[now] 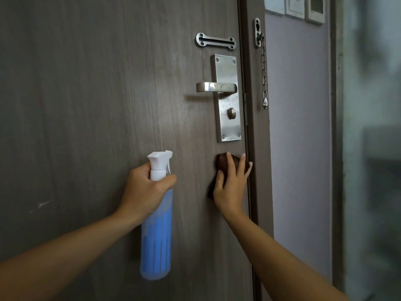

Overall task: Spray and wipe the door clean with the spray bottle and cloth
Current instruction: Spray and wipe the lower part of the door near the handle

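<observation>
A dark brown wood-grain door (pixel 97 94) fills the left and middle of the view. My left hand (pixel 145 190) grips the neck of a blue spray bottle (pixel 157 235) with a white trigger head, held upright in front of the door. My right hand (pixel 231 185) presses a dark brown cloth (pixel 221 161) flat against the door with straight, spread fingers, just below the lock plate and close to the door's right edge. Most of the cloth is hidden under the hand.
A steel lever handle (pixel 214 86) on a lock plate (pixel 227 118) sits above my right hand. A chain-latch slot plate (pixel 216 42) is higher up. A security chain (pixel 264 72) hangs on the door frame. To the right are a pale wall (pixel 299 137) and switches.
</observation>
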### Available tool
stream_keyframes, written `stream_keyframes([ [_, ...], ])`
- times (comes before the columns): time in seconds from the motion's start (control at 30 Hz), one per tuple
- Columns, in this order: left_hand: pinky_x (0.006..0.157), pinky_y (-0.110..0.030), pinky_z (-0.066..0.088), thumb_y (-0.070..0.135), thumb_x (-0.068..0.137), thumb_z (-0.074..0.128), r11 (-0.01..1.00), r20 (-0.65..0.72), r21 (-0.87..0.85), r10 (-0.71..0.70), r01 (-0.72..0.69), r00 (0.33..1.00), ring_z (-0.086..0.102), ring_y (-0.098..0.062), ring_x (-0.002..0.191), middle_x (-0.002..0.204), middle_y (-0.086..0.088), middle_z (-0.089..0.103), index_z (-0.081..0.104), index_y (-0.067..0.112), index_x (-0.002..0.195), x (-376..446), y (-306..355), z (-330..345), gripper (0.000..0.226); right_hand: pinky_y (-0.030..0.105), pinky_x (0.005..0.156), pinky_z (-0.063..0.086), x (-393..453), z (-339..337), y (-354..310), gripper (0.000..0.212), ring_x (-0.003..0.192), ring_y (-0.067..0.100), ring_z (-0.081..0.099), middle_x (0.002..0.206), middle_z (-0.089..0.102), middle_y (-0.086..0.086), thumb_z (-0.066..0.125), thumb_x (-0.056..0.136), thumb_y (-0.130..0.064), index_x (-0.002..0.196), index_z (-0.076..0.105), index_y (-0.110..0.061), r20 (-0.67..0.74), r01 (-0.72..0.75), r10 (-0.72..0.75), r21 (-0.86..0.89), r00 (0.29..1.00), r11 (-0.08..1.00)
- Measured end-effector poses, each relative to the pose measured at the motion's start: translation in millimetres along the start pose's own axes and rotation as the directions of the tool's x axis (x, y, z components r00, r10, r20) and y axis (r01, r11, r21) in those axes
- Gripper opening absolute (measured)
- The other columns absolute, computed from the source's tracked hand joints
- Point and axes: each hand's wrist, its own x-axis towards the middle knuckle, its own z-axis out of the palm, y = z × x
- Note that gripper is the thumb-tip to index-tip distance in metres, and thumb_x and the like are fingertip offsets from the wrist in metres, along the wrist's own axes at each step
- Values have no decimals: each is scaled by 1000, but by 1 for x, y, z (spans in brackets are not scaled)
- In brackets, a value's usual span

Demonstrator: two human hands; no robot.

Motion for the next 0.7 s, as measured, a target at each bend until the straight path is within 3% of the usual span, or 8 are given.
stream_keyframes([
  [0.1,46,-20,37,26,68,71,1000,-3,4,16,-16,1000,45,0,48,50,11,50,50,18,61,2,1,2,24,60,121,17,-30,9,-2,65,158,33,-16,174,-3,-2,50,103,-32,162,24,-38,77,182,-178,-45,981,982],
  [0.17,45,-19,35,26,68,71,1000,1,3,22,-22,1000,44,-1,47,50,11,48,49,21,59,3,0,1,25,62,119,29,-54,0,24,68,159,36,-7,174,3,1,52,102,-32,163,24,-37,238,458,-427,-89,872,885],
  [0.23,44,-19,35,25,67,71,999,21,6,34,-34,999,43,-1,47,49,12,47,48,25,54,3,-1,-3,26,59,118,33,-58,-15,54,72,159,38,-1,174,6,1,56,100,-28,163,23,-38,326,586,-522,-137,788,799],
  [0.3,45,-19,36,25,67,71,999,26,12,36,-36,999,43,-1,47,50,12,48,51,25,55,5,-1,-7,24,55,119,23,-44,-25,61,72,159,36,-3,174,3,0,56,99,-25,162,23,-38,287,511,-454,-170,844,843],
  [0.4,45,-20,36,25,66,71,999,9,32,33,-34,999,45,-2,48,50,11,49,50,16,60,8,1,-9,23,50,120,13,-10,-24,38,65,159,33,-9,174,-1,-1,55,102,-22,160,29,-33,168,259,-233,-153,958,954],
  [0.57,46,-24,39,28,65,71,997,8,71,31,-32,999,50,-5,50,53,8,53,54,3,67,12,1,-9,30,48,123,10,24,-4,-9,60,157,37,-13,173,1,8,52,104,-17,160,32,-23,-22,27,-29,-88,999,996],
  [0.63,49,-27,42,29,66,72,996,17,76,35,-36,999,53,-7,53,56,6,56,57,-2,73,13,0,-10,35,54,122,12,13,2,-13,61,157,38,-15,173,0,8,52,104,-19,161,31,-24,-26,54,-57,-90,998,994],
  [0.7,51,-32,43,30,65,72,997,15,69,35,-36,999,55,-9,54,57,5,57,57,-1,73,15,0,-11,36,56,121,13,-7,2,-4,63,157,35,-16,174,0,4,50,103,-24,161,27,-29,94,269,-259,-127,961,955],
])
